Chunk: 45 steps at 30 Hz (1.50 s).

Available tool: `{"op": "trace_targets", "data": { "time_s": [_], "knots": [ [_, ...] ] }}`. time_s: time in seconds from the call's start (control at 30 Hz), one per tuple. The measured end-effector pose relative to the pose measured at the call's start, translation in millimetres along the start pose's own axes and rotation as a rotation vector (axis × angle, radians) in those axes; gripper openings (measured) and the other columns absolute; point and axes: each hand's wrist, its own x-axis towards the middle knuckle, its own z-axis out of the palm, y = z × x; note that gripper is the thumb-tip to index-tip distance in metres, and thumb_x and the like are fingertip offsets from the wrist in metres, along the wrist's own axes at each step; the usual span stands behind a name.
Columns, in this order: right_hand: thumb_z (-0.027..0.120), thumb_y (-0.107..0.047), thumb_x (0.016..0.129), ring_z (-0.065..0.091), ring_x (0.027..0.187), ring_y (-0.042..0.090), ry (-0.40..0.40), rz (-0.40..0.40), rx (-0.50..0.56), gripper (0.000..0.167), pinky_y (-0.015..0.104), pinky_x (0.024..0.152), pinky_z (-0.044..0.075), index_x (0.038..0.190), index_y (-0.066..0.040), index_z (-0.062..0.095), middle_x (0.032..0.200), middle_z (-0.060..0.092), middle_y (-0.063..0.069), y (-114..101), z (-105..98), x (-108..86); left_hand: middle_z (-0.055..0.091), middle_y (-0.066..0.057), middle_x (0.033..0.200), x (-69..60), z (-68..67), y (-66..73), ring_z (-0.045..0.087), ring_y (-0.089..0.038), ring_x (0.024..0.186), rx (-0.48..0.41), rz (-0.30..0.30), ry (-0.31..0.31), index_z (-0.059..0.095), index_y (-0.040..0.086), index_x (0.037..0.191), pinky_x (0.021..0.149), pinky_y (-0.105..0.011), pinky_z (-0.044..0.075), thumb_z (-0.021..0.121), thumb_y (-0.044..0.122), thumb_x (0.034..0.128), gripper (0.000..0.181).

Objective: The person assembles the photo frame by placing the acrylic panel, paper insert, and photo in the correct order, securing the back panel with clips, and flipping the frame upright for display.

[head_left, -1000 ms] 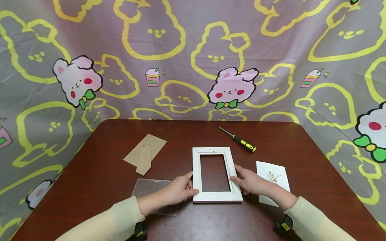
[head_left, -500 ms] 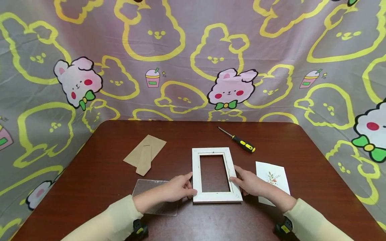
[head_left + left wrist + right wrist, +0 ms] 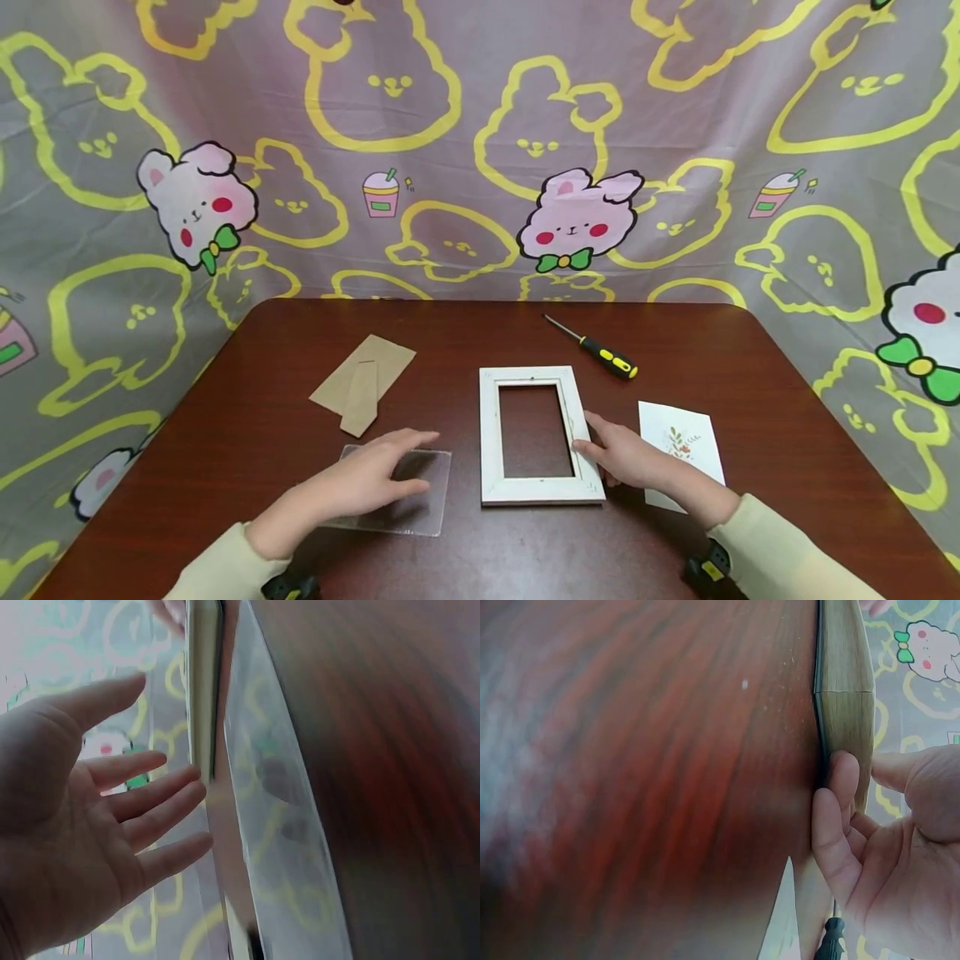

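A white picture frame (image 3: 489, 433) lies face down or up, I cannot tell which, in the middle of the table. My right hand (image 3: 621, 451) holds its right side, thumb on top and fingers curled against the outer edge; the right wrist view shows the fingers (image 3: 832, 832) along the frame's wooden side (image 3: 845, 720). Over a clear rectangular sheet (image 3: 420, 521) on the left hovers my left hand (image 3: 360, 483), fingers spread and nothing in them. In the left wrist view the palm (image 3: 82, 825) is apart from the clear sheet (image 3: 274, 817).
A brown backing board (image 3: 393, 364) with its stand leg (image 3: 360, 400) lies at the back left. Behind the frame, to the right, is a black and yellow screwdriver (image 3: 609, 358). A white card with a flower print (image 3: 678, 421) lies partly under my right forearm.
My left hand has let go of the frame's left edge and moved left over the clear sheet, its fingers spreading. The right hand and the frame have stayed put.
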Motion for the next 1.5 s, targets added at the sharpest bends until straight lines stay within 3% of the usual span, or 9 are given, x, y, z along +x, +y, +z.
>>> {"op": "trace_targets", "data": {
  "time_s": [0.23, 0.43, 0.83, 1.1, 1.3, 1.5],
  "knots": [
    [0.056, -0.023, 0.100, 0.051, 0.042, 0.019, 0.001, -0.003, -0.008, 0.063, 0.033, 0.049, 0.045, 0.147, 0.009, 0.027, 0.050, 0.051, 0.004, -0.8, -0.9, -0.6, 0.041, -0.019, 0.145, -18.6, -13.9, -20.3, 0.040, -0.035, 0.132, 0.060, -0.058, -0.096, 0.047, 0.002, 0.140, 0.098, -0.054, 0.039, 0.084, 0.031, 0.0753, 0.080],
    [0.056, -0.022, 0.100, 0.051, 0.043, 0.019, 0.002, 0.016, -0.005, 0.063, 0.033, 0.049, 0.045, 0.147, 0.008, 0.027, 0.051, 0.051, 0.004, -0.5, -0.1, 1.4, 0.045, -0.020, 0.141, -18.4, -14.4, -27.8, 0.046, -0.036, 0.127, 0.130, -0.054, -0.091, 0.051, 0.002, 0.137, 0.093, -0.052, 0.043, 0.087, 0.020, 0.0682, 0.080],
    [0.056, -0.024, 0.100, 0.051, 0.044, 0.019, -0.006, 0.013, 0.012, 0.063, 0.033, 0.047, 0.043, 0.148, 0.006, 0.027, 0.052, 0.051, 0.004, -1.9, -1.7, 2.0, 0.055, -0.003, 0.118, -10.3, -15.7, -26.3, 0.058, -0.023, 0.102, 0.249, -0.026, -0.063, 0.056, 0.008, 0.131, 0.079, -0.042, 0.049, 0.091, 0.019, 0.0608, 0.079],
    [0.057, -0.024, 0.100, 0.051, 0.044, 0.019, -0.006, 0.037, 0.003, 0.063, 0.033, 0.048, 0.044, 0.148, 0.005, 0.028, 0.053, 0.051, 0.004, -1.7, -0.4, 1.4, 0.053, -0.001, 0.106, -4.6, -15.2, -21.6, 0.056, -0.020, 0.090, 0.252, -0.037, -0.089, 0.056, 0.008, 0.131, 0.069, -0.036, 0.048, 0.093, 0.018, 0.0570, 0.084],
    [0.057, -0.023, 0.100, 0.051, 0.044, 0.019, -0.005, 0.041, 0.002, 0.063, 0.033, 0.049, 0.044, 0.147, 0.007, 0.028, 0.053, 0.052, 0.005, -3.1, 0.4, 0.7, 0.050, -0.002, 0.103, 1.7, -16.4, -20.0, 0.053, -0.020, 0.087, 0.240, -0.083, -0.131, 0.054, 0.009, 0.134, 0.064, -0.035, 0.046, 0.095, 0.016, 0.0545, 0.090],
    [0.057, -0.023, 0.100, 0.051, 0.043, 0.019, 0.004, 0.035, -0.008, 0.063, 0.033, 0.048, 0.045, 0.147, 0.007, 0.029, 0.053, 0.052, 0.005, -3.8, -0.2, 0.6, 0.046, -0.001, 0.093, 5.9, -19.0, -19.5, 0.048, -0.018, 0.081, 0.251, -0.094, -0.117, 0.057, 0.008, 0.133, 0.061, -0.031, 0.042, 0.095, 0.016, 0.0544, 0.087]
  ]
}}
